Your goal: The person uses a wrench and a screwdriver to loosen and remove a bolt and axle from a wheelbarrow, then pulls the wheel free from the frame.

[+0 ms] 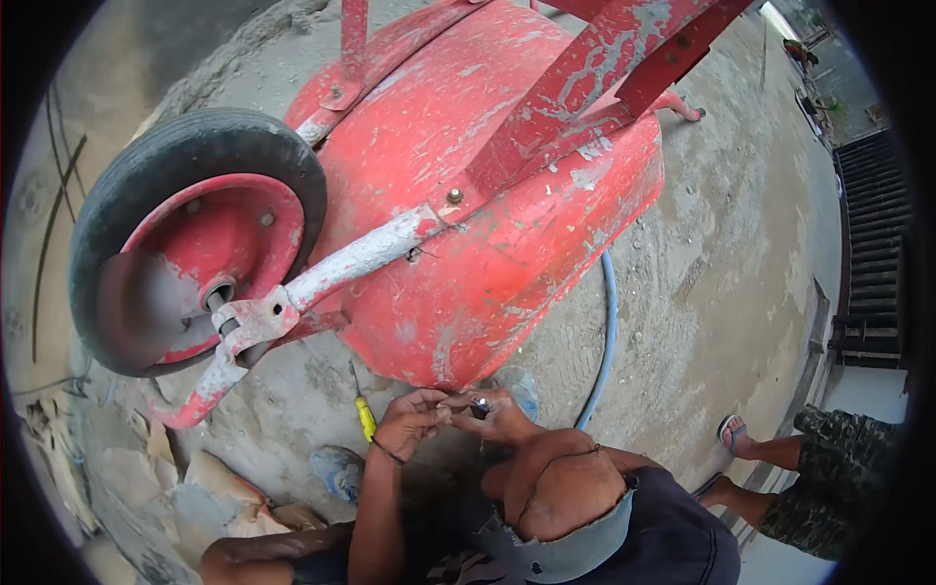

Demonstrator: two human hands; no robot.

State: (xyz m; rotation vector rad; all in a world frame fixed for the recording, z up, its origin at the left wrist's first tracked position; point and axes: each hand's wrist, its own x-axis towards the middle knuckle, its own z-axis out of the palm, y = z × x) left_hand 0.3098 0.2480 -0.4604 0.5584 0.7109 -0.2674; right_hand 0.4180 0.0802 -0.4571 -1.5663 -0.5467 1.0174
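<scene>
An upturned red wheelbarrow (439,302) with worn, grey-smeared paint lies in front of me. Its black-tyred wheel (200,127) points up at the left, joined to the frame tube (361,255). Just below the tray's near edge, my left hand (405,426) and my right hand (502,419) meet with pinched fingertips. Something small and shiny (481,404) shows at the right fingers; whether they hold it or it is a ring, I cannot make out. What lies between the left fingertips is hidden. A yellow-handled screwdriver (366,417) lies beside my left hand.
A blue hose (609,331) curves over the dusty concrete right of the tray. My shoes (336,473) rest below it. Another person's legs in camouflage shorts (834,478) are at the right, under a dark slatted gate (873,244). Torn sacks (219,487) lie at lower left.
</scene>
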